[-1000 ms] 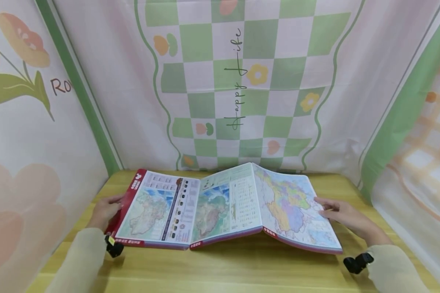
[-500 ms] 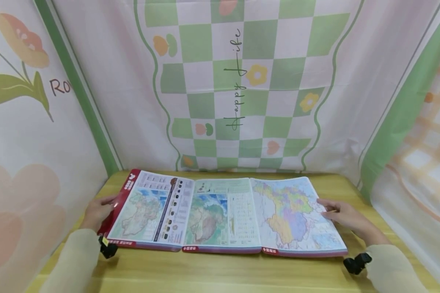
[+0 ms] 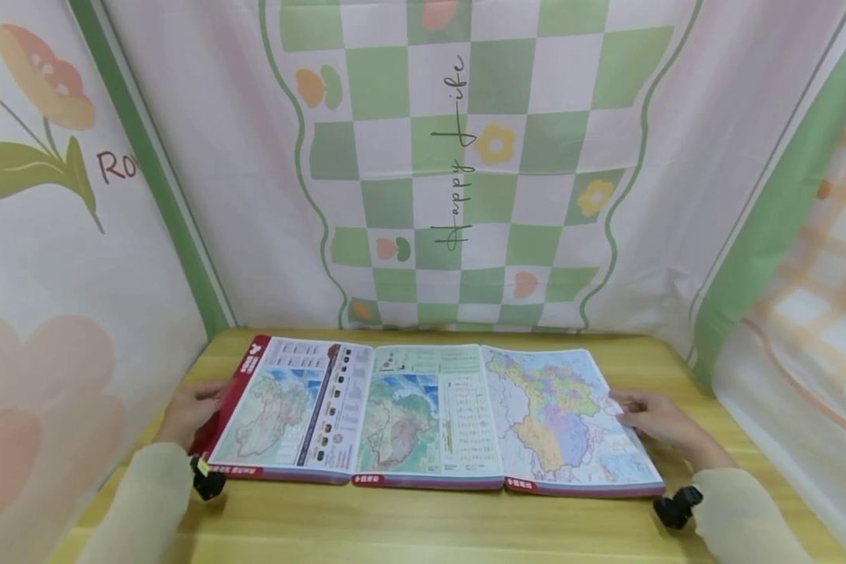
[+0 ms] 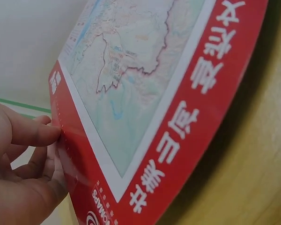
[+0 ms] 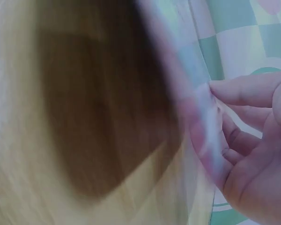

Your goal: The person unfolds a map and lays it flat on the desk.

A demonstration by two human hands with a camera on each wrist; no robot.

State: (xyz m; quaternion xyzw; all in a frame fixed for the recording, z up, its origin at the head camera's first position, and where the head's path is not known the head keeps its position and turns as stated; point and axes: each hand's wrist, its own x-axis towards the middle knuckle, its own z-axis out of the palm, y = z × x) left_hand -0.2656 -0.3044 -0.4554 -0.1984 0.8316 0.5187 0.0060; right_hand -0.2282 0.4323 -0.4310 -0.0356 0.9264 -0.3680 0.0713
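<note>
A folding map (image 3: 433, 423) with three panels showing lies across the table, its panels nearly level. A red border (image 3: 229, 407) runs down its left side. My left hand (image 3: 186, 415) pinches that red edge; in the left wrist view the thumb (image 4: 40, 135) presses on top with the other fingers behind. At the opposite end, my right hand (image 3: 652, 419) pinches the edge of the right panel (image 3: 560, 415), which bears a coloured map. The right wrist view is blurred, but this edge stands above the tabletop with a shadow below it.
The yellow wooden table (image 3: 409, 525) shows in front of the map. A checked green-and-white curtain (image 3: 451, 196) hangs behind, with patterned cloth (image 3: 839, 274) to the right and flowered cloth (image 3: 49, 282) to the left. A black wrist camera (image 3: 207, 478) sits at the left cuff.
The raised fold between the middle and right panels has flattened. My left hand has moved left with the red edge. Lately the right hand has shifted slightly left, still holding its edge.
</note>
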